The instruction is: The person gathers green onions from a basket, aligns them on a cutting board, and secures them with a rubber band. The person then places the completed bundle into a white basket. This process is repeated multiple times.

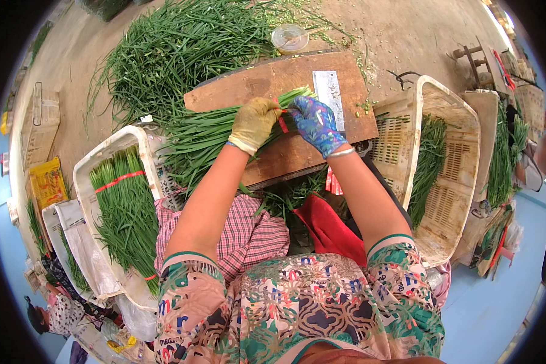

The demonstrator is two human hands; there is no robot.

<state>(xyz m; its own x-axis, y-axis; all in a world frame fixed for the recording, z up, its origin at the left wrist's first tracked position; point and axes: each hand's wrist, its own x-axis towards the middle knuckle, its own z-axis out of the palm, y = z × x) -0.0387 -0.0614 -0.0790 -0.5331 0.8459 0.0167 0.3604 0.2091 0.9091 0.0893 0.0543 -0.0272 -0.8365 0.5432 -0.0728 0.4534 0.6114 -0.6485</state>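
A bunch of green garlic chives (209, 132) lies across a wooden board (264, 86), its pale cut ends toward the right. Around the bunch near those ends runs a red tie strip (283, 123). My left hand (255, 123), in a yellowish glove, pinches one end of the strip on top of the bunch. Close beside it my right hand (315, 122), in a blue patterned glove, grips the other end between its fingertips. Behind my right hand a wide-bladed knife (328, 93) lies flat on the board. Under the board's near edge hang more red strips (333, 182).
A large heap of loose chives (182, 54) lies beyond the board, near a clear plastic bowl (290, 38). A white crate (79, 170) with tied chives stands at left, another crate (471, 182) with chives at right. Other people (63, 314) are at the edges.
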